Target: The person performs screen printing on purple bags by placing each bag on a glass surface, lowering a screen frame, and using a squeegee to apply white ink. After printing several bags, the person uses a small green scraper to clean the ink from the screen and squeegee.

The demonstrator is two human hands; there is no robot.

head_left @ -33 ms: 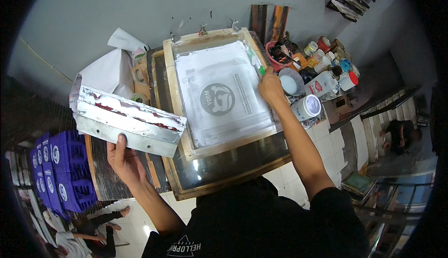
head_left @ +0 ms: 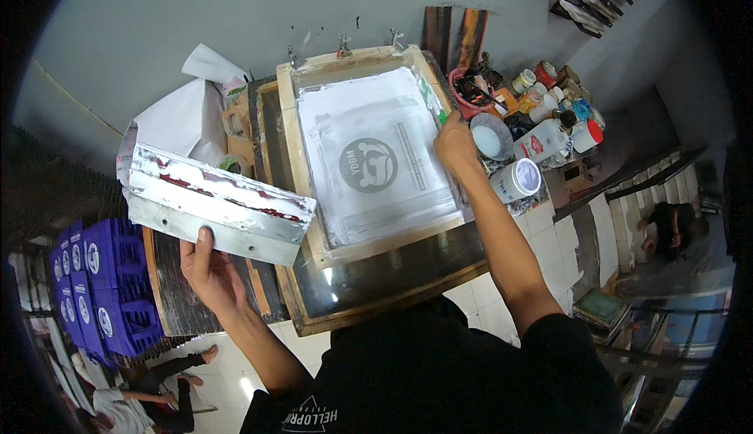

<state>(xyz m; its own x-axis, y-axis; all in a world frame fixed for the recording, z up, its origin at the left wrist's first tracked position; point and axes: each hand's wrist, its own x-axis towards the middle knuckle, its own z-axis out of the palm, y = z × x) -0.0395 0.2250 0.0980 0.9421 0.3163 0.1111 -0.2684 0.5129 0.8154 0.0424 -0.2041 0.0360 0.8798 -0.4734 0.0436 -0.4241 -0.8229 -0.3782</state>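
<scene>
My left hand (head_left: 213,277) grips a wide flat metal squeegee (head_left: 220,210) by its lower edge, thumb in front. White ink and dark red streaks coat its upper part. The tool hangs tilted over the left side of a wooden-framed printing screen (head_left: 376,249). A grey round logo and small print show through the white-smeared mesh (head_left: 369,165). At the frame's right side, my right hand (head_left: 455,145) has its fingers closed beside a green patch (head_left: 441,118). What they hold is mostly hidden. A white-and-green smeared strip (head_left: 429,96) lies just beyond them.
Right of the screen stand a grey bowl (head_left: 490,137), a white tub (head_left: 518,180), a white jug (head_left: 541,142), a pink basin (head_left: 463,104) and several jars. White paper (head_left: 176,124) lies at the left. Purple crates (head_left: 106,289) are stacked lower left; people sit on both sides.
The screen and the things around it sit very slightly further right in the picture. Both hands keep their grips, with the squeegee almost still.
</scene>
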